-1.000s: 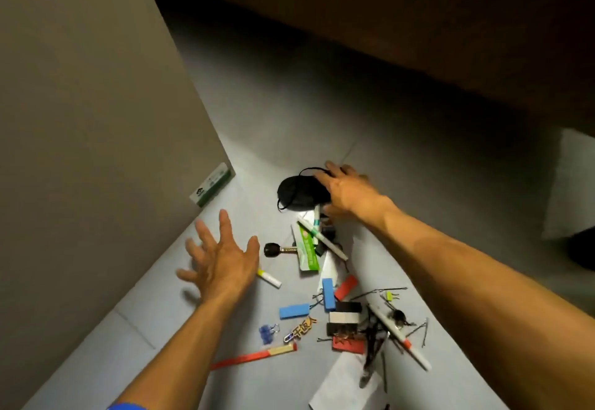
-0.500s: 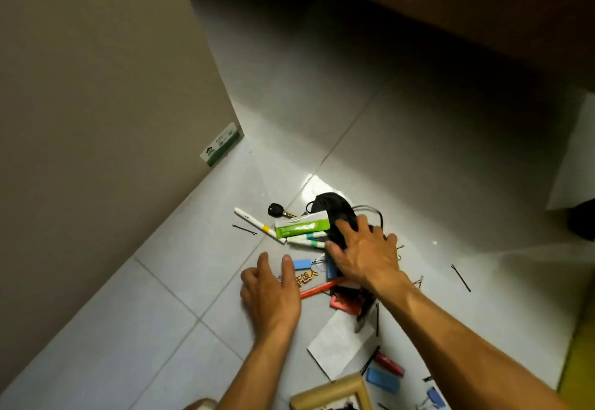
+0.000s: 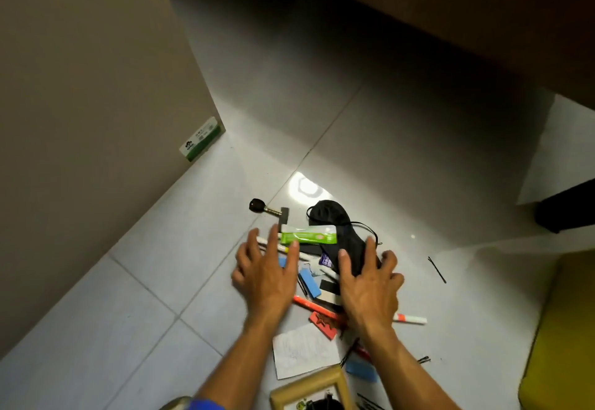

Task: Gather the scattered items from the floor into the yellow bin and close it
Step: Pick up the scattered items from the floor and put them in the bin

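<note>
While both hands are spread over the pile, nothing is gripped: the left hand (image 3: 269, 276) is held flat with straight fingers above a white pen (image 3: 273, 244), and the right hand (image 3: 370, 284) is laid with splayed fingers on a black mask (image 3: 338, 232). The yellow bin (image 3: 560, 338) is seen only in part at the right edge; whether it stands open cannot be judged. A green tube (image 3: 309, 235) rests across the mask. If the pile is scooped, small pieces may be left behind or scattered: a key (image 3: 262, 207) and a hairpin (image 3: 437, 269) lie apart on the glossy tiled floor (image 3: 128, 297), which is bounded by a beige wall (image 3: 80, 119).
</note>
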The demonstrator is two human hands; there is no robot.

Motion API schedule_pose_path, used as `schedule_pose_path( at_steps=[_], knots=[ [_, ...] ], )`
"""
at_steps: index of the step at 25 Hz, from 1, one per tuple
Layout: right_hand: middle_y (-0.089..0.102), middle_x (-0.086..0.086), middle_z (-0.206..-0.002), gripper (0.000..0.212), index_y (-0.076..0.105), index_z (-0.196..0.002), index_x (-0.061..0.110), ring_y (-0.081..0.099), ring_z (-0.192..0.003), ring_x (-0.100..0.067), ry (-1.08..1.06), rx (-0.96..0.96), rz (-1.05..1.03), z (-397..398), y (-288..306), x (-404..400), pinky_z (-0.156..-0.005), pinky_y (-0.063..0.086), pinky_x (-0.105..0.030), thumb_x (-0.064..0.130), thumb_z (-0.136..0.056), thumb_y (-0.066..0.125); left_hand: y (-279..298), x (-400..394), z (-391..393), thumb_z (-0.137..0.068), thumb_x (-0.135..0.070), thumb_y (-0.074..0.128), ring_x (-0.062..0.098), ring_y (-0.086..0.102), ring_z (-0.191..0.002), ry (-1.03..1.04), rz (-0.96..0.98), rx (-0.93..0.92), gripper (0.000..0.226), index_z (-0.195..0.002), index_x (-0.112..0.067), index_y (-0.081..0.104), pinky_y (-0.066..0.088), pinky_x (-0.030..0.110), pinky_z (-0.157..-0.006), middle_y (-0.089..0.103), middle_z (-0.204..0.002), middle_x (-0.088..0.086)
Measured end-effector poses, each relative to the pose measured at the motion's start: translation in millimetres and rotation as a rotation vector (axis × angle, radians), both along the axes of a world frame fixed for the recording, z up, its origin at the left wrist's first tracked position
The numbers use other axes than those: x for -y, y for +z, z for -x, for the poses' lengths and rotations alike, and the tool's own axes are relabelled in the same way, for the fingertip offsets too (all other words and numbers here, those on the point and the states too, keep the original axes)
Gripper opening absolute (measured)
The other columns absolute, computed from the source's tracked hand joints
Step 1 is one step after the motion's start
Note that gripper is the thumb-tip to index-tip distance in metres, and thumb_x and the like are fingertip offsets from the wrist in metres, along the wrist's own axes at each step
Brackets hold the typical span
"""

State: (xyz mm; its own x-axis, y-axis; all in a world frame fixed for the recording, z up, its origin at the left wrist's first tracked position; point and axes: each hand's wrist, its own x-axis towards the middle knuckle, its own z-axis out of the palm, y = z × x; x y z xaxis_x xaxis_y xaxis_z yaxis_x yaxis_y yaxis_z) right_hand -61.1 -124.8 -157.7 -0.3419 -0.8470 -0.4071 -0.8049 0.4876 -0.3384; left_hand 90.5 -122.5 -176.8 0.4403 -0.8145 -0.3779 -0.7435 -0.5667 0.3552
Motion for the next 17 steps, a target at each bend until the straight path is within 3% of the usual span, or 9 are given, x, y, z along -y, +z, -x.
schedule_pose_path(
  at_steps=[4, 8, 11, 13, 15, 17],
  knots=[
    [0.033, -0.003, -0.136, 0.058, 0.023, -0.145, 0.039, 0.049, -0.108, -0.03, 0.041, 0.045, 0.062, -31, -7, -11, -0.088, 0.044, -0.043, 0.064, -0.094, 0.029, -5, -28, 49, -0.098, -0.047, 0.042, 0.021, 0.039, -0.125, 0.162, 0.173, -0.205, 0.037, -0.133, -0.04, 0.054, 0.036, 0.041, -0.1, 0.039, -0.142, -0.003],
    [0.051, 0.0, -0.128, 0.051, 0.039, -0.139, 0.036, 0.054, -0.108, -0.025, -0.049, 0.218, 0.047, -29, -11, -11, -0.092, 0.049, -0.04, 0.061, -0.095, 0.037, 0, -26, 58, -0.101, -0.032, 0.047, 0.017, 0.056, -0.106, 0.302, 0.33, -0.472, 0.02, -0.114, -0.03, 0.061, 0.049, 0.025, -0.081, 0.049, -0.114, -0.007],
    [0.055, 0.0, -0.127, 0.04, 0.05, -0.132, 0.032, 0.055, -0.112, -0.022, -0.078, 0.368, 0.083, -21, -5, -12, -0.094, 0.05, -0.039, 0.051, -0.097, 0.045, 3, -26, 61, -0.1, -0.037, 0.046, 0.007, 0.058, -0.093, 0.261, 0.287, -0.468, 0.025, -0.12, -0.029, 0.058, 0.046, 0.019, -0.073, 0.05, -0.119, -0.008],
    [0.052, 0.0, -0.129, 0.037, 0.055, -0.131, 0.028, 0.051, -0.117, -0.021, -0.1, 0.349, 0.133, -4, 7, -18, -0.098, 0.047, -0.039, 0.044, -0.097, 0.049, 4, -29, 52, -0.099, -0.041, 0.045, 0.006, 0.056, -0.092, 0.178, 0.255, -0.419, 0.03, -0.124, -0.028, 0.056, 0.045, 0.021, -0.073, 0.05, -0.122, -0.007],
    [0.051, -0.001, -0.131, 0.034, 0.057, -0.128, 0.025, 0.049, -0.119, -0.022, -0.284, 0.317, 0.222, 21, 21, -36, -0.1, 0.044, -0.037, 0.036, -0.098, 0.051, 9, -28, 38, -0.099, -0.039, 0.046, 0.01, 0.055, -0.098, 0.097, 0.24, -0.321, 0.03, -0.124, -0.025, 0.057, 0.042, 0.023, -0.073, 0.051, -0.124, -0.004],
    [0.052, -0.004, -0.129, 0.029, 0.055, -0.124, 0.025, 0.053, -0.116, -0.027, -0.619, 0.295, 0.271, 45, 36, -69, -0.096, 0.045, -0.039, 0.033, -0.096, 0.055, 16, -16, 27, -0.098, -0.036, 0.048, 0.018, 0.053, -0.106, 0.01, 0.254, -0.216, 0.031, -0.123, -0.022, 0.058, 0.04, 0.028, -0.074, 0.051, -0.126, 0.001]
  ],
)
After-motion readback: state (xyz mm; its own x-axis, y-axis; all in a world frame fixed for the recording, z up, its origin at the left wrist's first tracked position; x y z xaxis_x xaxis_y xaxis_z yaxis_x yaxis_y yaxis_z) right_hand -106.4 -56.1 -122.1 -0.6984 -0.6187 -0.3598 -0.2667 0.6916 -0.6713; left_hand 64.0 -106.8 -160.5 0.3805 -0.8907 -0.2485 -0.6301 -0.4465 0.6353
